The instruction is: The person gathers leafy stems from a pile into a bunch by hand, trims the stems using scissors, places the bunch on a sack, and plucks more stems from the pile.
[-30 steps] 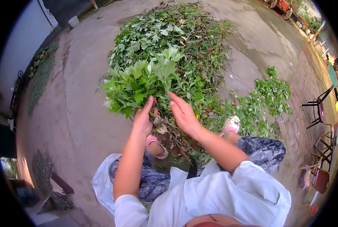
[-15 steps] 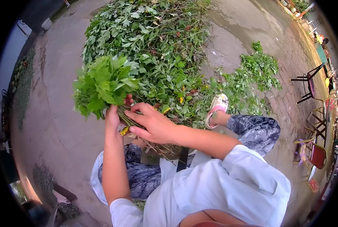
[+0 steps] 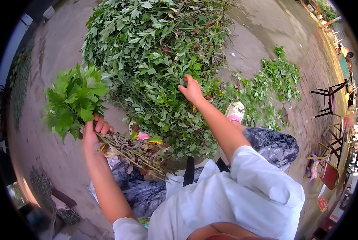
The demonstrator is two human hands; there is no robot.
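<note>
A bunch of leafy green stems (image 3: 77, 100) is held in my left hand (image 3: 94, 134), fingers wrapped round it just below the leaves. Its bare stalks and some dry brown leaves trail down toward my lap. Over the big pile of cut leafy stems (image 3: 147, 76), my right hand (image 3: 192, 90) reaches out with thumb and forefinger apart and nothing visible between them. Its fingertips are right at the leaves of the pile.
My shoe (image 3: 236, 110) stands at the pile's right edge. Beyond it, a smaller scatter of green sprigs (image 3: 281, 76) lies on the paved ground. Chairs (image 3: 330, 174) line the far right, and a white bucket (image 3: 49, 12) stands at the upper left.
My right hand has left the stalks of the bunch and moved up and right to the pile. My left hand has shifted left and slightly down with the bunch.
</note>
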